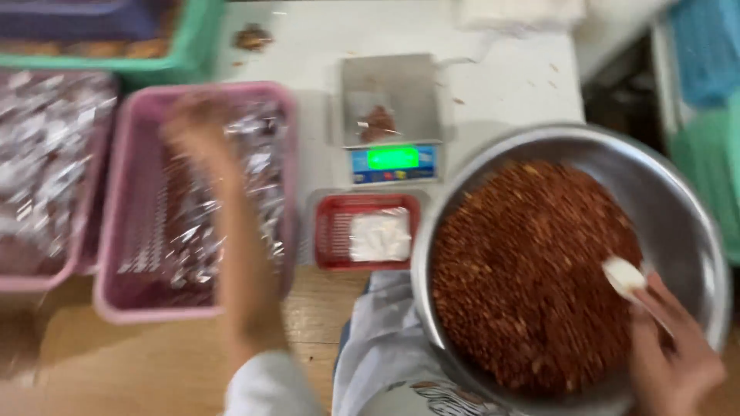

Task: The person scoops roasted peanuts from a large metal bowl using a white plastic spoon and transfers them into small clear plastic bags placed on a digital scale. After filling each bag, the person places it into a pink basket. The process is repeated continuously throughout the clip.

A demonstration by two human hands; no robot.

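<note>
Crumbly red-brown mix (pixel 532 270), coarse and flaky like a dry fried chilli blend, fills the wide steel bowl (pixel 678 200) at the person's right. The right hand (pixel 674 354) is closed around a small white scoop (pixel 623 276), whose bowl end rests on the surface of the mix near the right rim. Such a loose mix looks light and would likely spill off easily, so it seems best lifted level, with the grip kept on the scoop's handle, as it is now.

The left hand (pixel 196 127) reaches into the pink plastic basket (pixel 123 231), over a heap of shiny foil-like packets (pixel 254 154); motion blur hides the fingers, so I cannot tell whether they are spread or holding a packet. The packets look thin, crinkly and slippery, best pinched by an edge.

Between basket and bowl stands a small digital scale (pixel 393 163) with a green lit display and a flat steel pan bearing a little red-brown portion (pixel 378 123). Just below it sits a small red basket (pixel 331 231) holding a white soft-looking wad (pixel 379 235). A second pink basket of packets (pixel 38 192) lies at far left, a green crate (pixel 193 54) above it.
</note>
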